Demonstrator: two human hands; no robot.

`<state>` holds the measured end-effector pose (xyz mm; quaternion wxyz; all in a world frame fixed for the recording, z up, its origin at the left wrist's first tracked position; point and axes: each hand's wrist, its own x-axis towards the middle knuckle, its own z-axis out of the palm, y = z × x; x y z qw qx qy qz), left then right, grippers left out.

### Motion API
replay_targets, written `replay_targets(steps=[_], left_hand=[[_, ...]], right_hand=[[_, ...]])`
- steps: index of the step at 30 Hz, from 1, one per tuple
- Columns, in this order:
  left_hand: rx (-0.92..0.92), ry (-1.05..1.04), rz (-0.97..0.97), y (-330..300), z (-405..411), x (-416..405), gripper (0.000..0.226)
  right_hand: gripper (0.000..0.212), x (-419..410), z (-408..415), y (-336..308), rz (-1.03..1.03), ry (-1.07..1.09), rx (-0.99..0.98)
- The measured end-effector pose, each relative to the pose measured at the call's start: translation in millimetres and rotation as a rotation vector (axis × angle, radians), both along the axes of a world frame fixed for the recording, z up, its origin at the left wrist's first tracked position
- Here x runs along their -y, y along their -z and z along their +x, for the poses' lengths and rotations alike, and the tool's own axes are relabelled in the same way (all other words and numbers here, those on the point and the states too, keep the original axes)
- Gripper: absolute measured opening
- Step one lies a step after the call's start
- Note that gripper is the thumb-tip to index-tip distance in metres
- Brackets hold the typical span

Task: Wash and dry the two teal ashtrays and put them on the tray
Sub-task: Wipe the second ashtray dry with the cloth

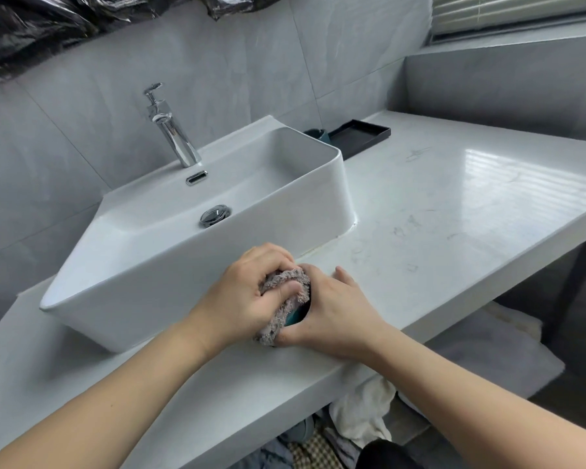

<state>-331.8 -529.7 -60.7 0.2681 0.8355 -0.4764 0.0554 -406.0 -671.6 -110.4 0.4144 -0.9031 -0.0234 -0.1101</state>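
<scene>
Just in front of the sink, over the white counter, my right hand holds a teal ashtray, of which only a small sliver shows. My left hand grips a grey fluffy cloth and presses it into the ashtray. A second teal ashtray sits at the back, behind the sink's right corner, beside the black tray; the sink hides part of it. Nothing is visible inside the black tray.
A white rectangular basin with a chrome tap takes up the left half of the white counter. Cloths and towels lie below the counter's front edge. A window ledge runs at the upper right.
</scene>
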Motion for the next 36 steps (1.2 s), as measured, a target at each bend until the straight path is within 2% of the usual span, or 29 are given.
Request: replay_targets(steps=[9, 13, 19, 25, 29, 34, 36], left_hand=[[0.123, -0.201, 0.121, -8, 11, 28, 0.013], [0.192, -0.377, 0.247, -10, 22, 38, 0.015], [0.190, -0.447, 0.291, -14, 28, 24, 0.019], [0.144, -0.605, 0.337, -17, 29, 4, 0.017], [0.044, -0.631, 0.379, -20, 28, -20, 0.017], [0.018, -0.649, 0.639, -18, 19, -62, 0.022], [0.047, -0.639, 0.713, -15, 9, -69, 0.015]], right_hand=[[0.068, 1, 0, -2, -0.042, 0.016, 0.023], [0.065, 1, 0, 1, -0.056, 0.016, 0.016], [0.071, 1, 0, 0, -0.070, 0.021, 0.011], [0.078, -1, 2, 4, -0.081, 0.029, 0.010], [0.080, 0, 2, 2, -0.085, 0.016, 0.004], [0.081, 0, 0, 0, -0.082, 0.033, -0.018], [0.081, 0, -1, -1, -0.073, 0.033, -0.023]])
